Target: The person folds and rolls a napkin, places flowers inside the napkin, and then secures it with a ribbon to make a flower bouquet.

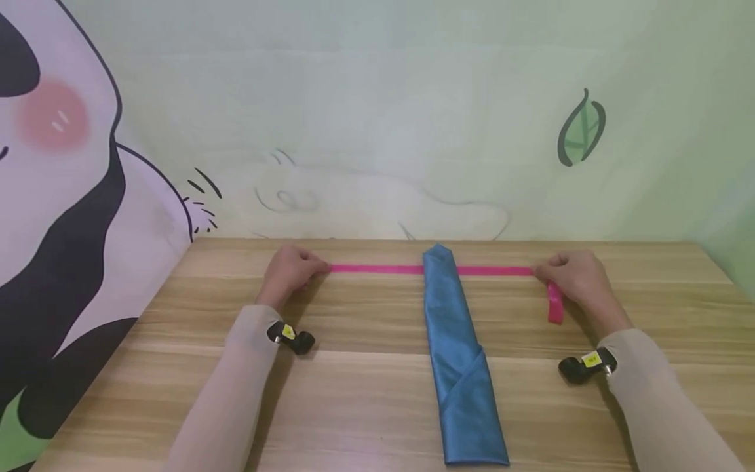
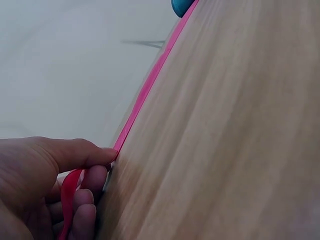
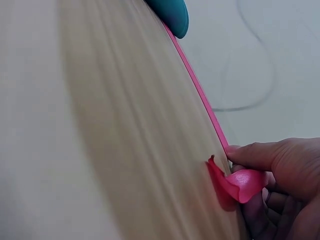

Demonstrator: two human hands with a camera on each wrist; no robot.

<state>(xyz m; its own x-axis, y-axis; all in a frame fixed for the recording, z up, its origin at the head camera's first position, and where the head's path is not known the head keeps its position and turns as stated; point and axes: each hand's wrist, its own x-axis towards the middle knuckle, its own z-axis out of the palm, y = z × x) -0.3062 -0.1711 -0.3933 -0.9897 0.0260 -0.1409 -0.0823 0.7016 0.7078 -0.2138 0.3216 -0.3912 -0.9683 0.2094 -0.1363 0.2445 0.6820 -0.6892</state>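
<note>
A folded strip of shiny blue cloth lies lengthwise on the wooden table, narrower at its far end. Beneath that far end a pink ribbon runs straight from side to side; the cloth hides its middle. My left hand pinches the ribbon on the left between thumb and finger, and a loose red-pink tail hangs by the curled fingers in the left wrist view. On the right, my right hand pinches the ribbon, its short free end drooping beside the fingers.
The wooden table reaches back to a pale green wall with a painted panda at left and a leaf at right. Each sleeve carries a small black wrist camera.
</note>
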